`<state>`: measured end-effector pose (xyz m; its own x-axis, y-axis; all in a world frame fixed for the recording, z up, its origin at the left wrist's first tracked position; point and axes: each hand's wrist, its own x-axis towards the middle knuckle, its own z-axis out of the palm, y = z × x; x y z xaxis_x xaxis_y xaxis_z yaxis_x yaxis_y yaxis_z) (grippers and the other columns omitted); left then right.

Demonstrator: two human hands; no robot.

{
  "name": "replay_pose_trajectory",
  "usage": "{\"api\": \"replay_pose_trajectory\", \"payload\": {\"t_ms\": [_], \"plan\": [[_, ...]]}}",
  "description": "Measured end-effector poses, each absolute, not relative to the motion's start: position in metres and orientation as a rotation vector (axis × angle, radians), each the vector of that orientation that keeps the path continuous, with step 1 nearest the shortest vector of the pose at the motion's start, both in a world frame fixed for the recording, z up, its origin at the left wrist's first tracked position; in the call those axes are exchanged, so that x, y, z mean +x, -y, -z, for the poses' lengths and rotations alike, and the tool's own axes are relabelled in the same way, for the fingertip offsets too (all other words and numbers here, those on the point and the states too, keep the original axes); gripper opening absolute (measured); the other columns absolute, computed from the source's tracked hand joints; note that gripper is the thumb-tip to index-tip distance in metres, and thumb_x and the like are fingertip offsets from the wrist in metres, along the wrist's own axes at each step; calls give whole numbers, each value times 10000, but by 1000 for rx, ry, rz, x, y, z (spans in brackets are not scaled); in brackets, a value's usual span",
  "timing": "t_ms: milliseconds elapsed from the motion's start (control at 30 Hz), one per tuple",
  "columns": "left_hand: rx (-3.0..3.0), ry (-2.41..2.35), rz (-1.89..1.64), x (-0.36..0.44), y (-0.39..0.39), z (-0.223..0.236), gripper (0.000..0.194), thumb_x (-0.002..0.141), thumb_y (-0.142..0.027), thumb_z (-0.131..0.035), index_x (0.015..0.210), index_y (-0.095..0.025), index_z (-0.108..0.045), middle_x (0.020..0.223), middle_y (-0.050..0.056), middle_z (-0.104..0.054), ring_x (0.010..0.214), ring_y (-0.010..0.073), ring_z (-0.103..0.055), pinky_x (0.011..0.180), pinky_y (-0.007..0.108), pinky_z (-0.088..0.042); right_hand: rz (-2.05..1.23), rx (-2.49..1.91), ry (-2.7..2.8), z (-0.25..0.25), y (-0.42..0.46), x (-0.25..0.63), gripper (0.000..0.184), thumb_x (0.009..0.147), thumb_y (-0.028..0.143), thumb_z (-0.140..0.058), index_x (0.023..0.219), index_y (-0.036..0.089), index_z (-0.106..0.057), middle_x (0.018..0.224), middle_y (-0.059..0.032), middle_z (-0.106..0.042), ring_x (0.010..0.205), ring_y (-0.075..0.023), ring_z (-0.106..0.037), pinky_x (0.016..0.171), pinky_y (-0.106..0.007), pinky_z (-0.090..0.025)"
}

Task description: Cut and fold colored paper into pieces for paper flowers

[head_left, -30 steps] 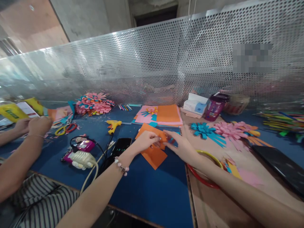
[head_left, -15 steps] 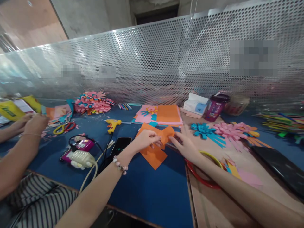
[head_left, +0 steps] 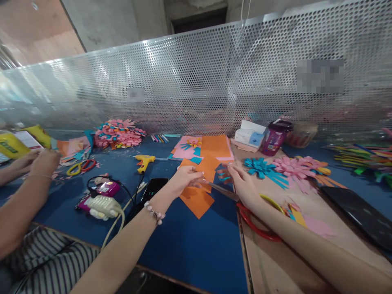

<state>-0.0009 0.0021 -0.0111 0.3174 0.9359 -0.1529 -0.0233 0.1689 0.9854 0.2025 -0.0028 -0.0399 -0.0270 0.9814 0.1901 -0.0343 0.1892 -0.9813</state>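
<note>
L hand (head_left: pixel 187 180) pinching orange paper (head_left: pixel 209 164). R hand (head_left: pixel 244 187), fingers loosely spread, above scissors (head_left: pixel 225 191), contact unclear. Glue gun (head_left: pixel 143 162) far L, blue paper flower (head_left: pixel 259 166) R.

The screen (head_left: pixel 190 90) looks like shiny perforated metal; my orange sheets (head_left: pixel 197 202) are matt paper, the near-right phone (head_left: pixel 357 214) smooth and glossy.

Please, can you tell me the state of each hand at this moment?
Left hand: closed, fingers pinching orange paper.
Right hand: loosely open, beside the scissors; whether it touches them, I cannot tell.
</note>
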Motion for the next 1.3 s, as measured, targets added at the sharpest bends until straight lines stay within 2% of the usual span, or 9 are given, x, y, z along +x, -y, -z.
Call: {"api": "replay_pose_trajectory", "payload": {"t_ms": [200,400,567,700,867,967,1033,1133,1300], "plan": [[958,-914,-976,-1,-4,10,225,728,-202,-675,779,-141,-463,944,121,-670,857,181,-674,714,244,-534,-1091,-1021,1256,44,3,204,350,804,482,-507,937,175,-611,809,-51,-649,731,-162,-608,579,-248,-471],[1007,-883,-875,5,2,13,284,696,-205,-707,769,-149,-438,928,95,-660,858,197,-673,727,277,-532,-955,-1055,1440,41,5,202,374,773,461,-564,1019,182,-595,995,-67,-648,891,-186,-599,694,-274,-469],[1149,-856,-738,11,9,12,304,691,-279,-711,834,-130,-487,945,124,-669,890,215,-667,751,290,-520,-817,-1135,1560,33,1,205,302,790,463,-531,805,175,-622,745,-18,-627,686,-157,-564,622,-268,-419],[1241,-906,-746,12,8,14,319,729,-342,-662,930,-149,-506,955,108,-667,807,205,-684,652,277,-529,-796,-1135,1698,13,0,211,275,783,442,-545,749,183,-632,754,-19,-639,733,-182,-570,673,-285,-428],[1225,-991,-888,7,-2,22,262,731,-331,-652,814,-154,-478,813,73,-659,743,198,-686,499,199,-482,-709,-1164,1834,13,-21,229,337,866,426,-417,912,196,-659,888,-47,-670,830,-198,-598,749,-313,-446],[1126,-1052,-922,4,-7,23,252,744,-306,-638,842,-161,-457,859,103,-676,713,182,-685,512,217,-505,-269,-1327,2019,36,-40,247,309,844,366,-475,998,185,-673,973,-104,-649,918,-240,-566,843,-388,-402],[1095,-1089,-922,4,-8,24,242,752,-292,-629,851,-158,-454,898,127,-682,707,179,-685,521,229,-518,-54,-1355,2164,53,-48,255,356,823,415,-519,1061,193,-662,1060,-129,-614,1042,-281,-504,922,-444,-335],[1076,-1114,-901,5,-8,25,216,758,-269,-618,838,-148,-458,931,150,-681,728,192,-687,532,242,-530,92,-1381,2287,71,-53,260,449,805,502,-519,1122,208,-640,1101,-144,-575,1078,-297,-469,928,-447,-329],[1079,-1093,-911,6,-9,27,200,767,-254,-607,841,-142,-459,961,169,-676,738,191,-686,496,208,-497,128,-1398,2310,75,-53,260,452,792,550,-506,1103,254,-646,1086,-123,-549,1037,-290,-476,901,-424,-362]]}}
